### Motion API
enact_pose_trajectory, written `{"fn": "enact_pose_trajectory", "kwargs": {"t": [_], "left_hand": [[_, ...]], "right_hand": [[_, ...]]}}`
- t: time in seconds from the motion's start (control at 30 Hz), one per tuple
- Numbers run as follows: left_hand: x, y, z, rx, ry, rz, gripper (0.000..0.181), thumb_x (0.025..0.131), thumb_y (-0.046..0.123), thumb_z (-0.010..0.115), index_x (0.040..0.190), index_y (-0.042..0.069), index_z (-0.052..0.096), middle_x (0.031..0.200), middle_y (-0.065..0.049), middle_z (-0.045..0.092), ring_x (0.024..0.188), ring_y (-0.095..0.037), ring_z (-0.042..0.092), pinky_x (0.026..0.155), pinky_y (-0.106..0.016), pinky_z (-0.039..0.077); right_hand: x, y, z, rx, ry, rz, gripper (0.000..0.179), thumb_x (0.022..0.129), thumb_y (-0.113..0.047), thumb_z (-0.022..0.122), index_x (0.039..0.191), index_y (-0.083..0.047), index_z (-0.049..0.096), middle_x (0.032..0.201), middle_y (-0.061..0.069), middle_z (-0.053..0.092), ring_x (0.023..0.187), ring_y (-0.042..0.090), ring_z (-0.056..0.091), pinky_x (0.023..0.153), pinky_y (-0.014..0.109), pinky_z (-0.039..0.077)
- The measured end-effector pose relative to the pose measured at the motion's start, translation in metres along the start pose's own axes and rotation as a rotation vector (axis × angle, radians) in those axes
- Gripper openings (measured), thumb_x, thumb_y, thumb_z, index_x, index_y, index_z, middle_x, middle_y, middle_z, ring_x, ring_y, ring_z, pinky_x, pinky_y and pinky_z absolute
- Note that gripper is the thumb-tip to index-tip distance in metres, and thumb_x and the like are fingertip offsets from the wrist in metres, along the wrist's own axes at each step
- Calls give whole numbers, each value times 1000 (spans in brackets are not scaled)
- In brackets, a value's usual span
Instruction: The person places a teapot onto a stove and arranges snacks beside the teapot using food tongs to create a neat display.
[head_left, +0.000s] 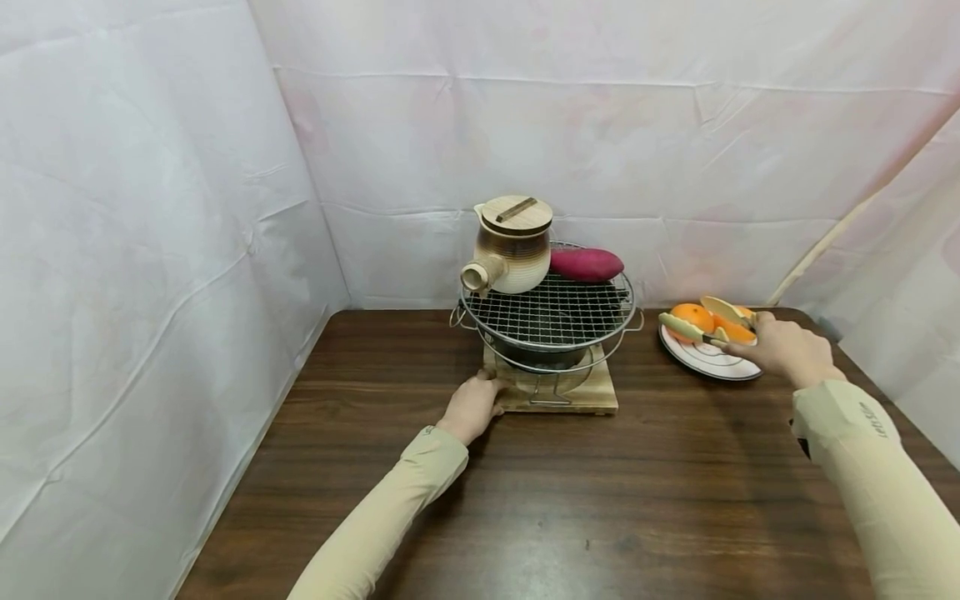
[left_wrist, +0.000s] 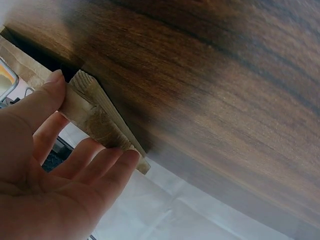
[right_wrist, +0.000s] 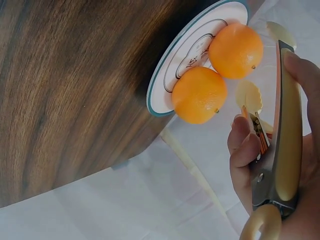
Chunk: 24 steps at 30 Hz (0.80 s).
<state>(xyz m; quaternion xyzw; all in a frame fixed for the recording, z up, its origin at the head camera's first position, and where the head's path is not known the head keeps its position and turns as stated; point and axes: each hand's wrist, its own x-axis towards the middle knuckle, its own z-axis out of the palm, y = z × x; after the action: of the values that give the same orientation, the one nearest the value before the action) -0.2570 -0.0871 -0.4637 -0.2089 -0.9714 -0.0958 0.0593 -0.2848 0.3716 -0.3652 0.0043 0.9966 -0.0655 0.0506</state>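
In the head view my left hand (head_left: 471, 407) is at the left front of a square wooden board (head_left: 602, 390) under a small round grill. The left wrist view shows the thumb and fingers gripping the board's edge (left_wrist: 97, 120). At the right, my right hand (head_left: 791, 350) holds a pair of tongs (right_wrist: 289, 125) with cream handles and tips. The tong tips are spread apart, on either side of the oranges in the head view. Two oranges (right_wrist: 199, 95) sit on a white plate (head_left: 712, 367) with a dark rim; whether the tips touch them I cannot tell.
On the grill's wire mesh (head_left: 551, 317) stand a brown-and-cream clay pot (head_left: 517, 262) with a wooden lid and side handle, and a purple sweet potato (head_left: 588, 265). White cloth (head_left: 585, 150) hangs behind the dark wooden table (head_left: 585, 492) and along its sides.
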Motion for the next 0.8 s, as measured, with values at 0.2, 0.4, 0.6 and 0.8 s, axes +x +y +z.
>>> {"fn": "enact_pose_trajectory", "kwargs": {"t": [0.2, 0.4, 0.6, 0.8], "left_hand": [[0, 0, -2, -6, -11, -13, 43, 80, 19, 78, 122, 20, 67, 118, -8, 66, 98, -28, 69, 80, -38, 58], [1, 1, -2, -7, -8, -11, 42, 80, 18, 77, 122, 19, 68, 117, -8, 68, 99, -28, 69, 81, -38, 58], [1, 1, -2, -5, 1, 3, 42, 80, 18, 77, 121, 19, 68, 118, -9, 67, 99, -28, 69, 81, -38, 58], [1, 2, -4, -7, -5, -9, 41, 81, 18, 77, 121, 19, 68, 118, -8, 67, 99, -28, 69, 81, -38, 58]], "right_hand": [[3, 0, 3, 8, 13, 21, 107, 80, -77, 49, 134, 14, 34, 115, 41, 52, 85, 50, 60, 52, 47, 44], [5, 0, 6, 10, 0, 26, 109, 80, -79, 47, 133, 16, 33, 117, 41, 51, 87, 52, 59, 55, 49, 43], [7, 0, 8, 13, -28, 29, 112, 80, -81, 44, 138, 13, 29, 119, 41, 50, 88, 53, 58, 58, 52, 43], [8, 1, 12, 6, -63, 22, 111, 80, -81, 45, 139, 12, 29, 119, 43, 49, 89, 56, 57, 59, 54, 44]]}}
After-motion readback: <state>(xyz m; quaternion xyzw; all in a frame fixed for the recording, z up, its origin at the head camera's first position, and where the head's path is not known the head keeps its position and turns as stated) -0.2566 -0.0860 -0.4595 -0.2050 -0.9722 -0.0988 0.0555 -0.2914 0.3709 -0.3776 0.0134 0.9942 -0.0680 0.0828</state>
